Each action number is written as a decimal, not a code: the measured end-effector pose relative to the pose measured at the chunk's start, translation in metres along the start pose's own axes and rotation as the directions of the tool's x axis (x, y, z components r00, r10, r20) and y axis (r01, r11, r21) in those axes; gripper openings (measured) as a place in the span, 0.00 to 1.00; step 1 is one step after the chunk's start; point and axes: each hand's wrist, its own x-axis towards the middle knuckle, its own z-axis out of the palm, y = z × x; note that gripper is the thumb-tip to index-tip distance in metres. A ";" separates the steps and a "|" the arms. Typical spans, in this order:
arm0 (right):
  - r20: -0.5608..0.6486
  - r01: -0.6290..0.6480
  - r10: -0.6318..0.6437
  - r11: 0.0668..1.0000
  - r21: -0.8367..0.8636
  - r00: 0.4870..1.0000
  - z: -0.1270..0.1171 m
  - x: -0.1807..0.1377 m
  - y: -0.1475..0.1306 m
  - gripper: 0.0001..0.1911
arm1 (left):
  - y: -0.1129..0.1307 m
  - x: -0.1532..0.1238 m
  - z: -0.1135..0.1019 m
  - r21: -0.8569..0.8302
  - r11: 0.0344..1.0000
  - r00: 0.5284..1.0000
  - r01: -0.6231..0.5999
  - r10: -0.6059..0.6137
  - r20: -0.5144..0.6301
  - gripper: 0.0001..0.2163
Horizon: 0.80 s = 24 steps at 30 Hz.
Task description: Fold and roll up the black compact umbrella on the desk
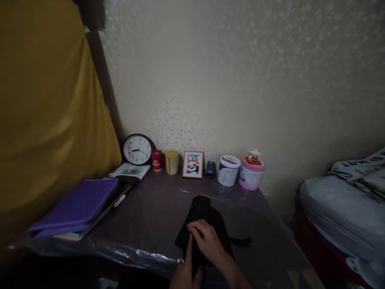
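Note:
A black folded cloth item [201,204] lies at the front of the table, with a rolled or raised part toward the far end. A thin dark strap [240,241] with a frayed-looking end sticks out from its right side. My right hand [207,243] rests over the cloth, thumb and index fingertips brought together on it. Below, at the bottom edge of the view, my left hand [186,271] touches the near part of the cloth, its index finger stretched forward and thumb held apart. The other left fingers are hidden.
Purple folders [81,204] and a white pen [119,201] lie on the left of the plastic-covered table [144,216]. Along the wall stand a clock [137,149], red and yellow tins [172,163], a panda picture frame [193,164] and two tubs [228,171]. A yellow curtain [54,100] hangs left.

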 end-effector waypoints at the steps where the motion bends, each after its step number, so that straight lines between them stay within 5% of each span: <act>1: -0.037 0.031 -0.032 0.999 -0.012 0.999 -0.001 -0.005 0.004 0.14 | 0.000 0.000 0.000 -0.010 1.000 1.000 0.018 -0.018 -0.004 0.37; 6: -0.019 0.168 -0.172 0.977 -0.135 0.985 -0.002 -0.010 0.035 0.15 | 0.001 -0.001 0.000 -0.016 0.995 0.996 0.094 -0.094 0.007 0.37; 11: 0.037 0.174 -0.171 0.953 -0.248 0.985 -0.002 0.030 0.067 0.17 | 0.002 0.000 -0.002 -0.067 0.992 0.994 0.109 -0.109 0.011 0.37; 17: -0.021 0.050 -0.059 0.957 -0.287 0.998 -0.001 0.074 0.101 0.17 | 0.002 0.000 -0.002 -0.148 0.982 0.993 0.117 -0.118 -0.003 0.37; 24: -0.247 -0.210 0.164 0.963 -0.171 0.955 -0.011 0.084 0.124 0.18 | -0.002 0.003 0.000 -0.272 0.955 0.992 0.116 -0.125 -0.013 0.38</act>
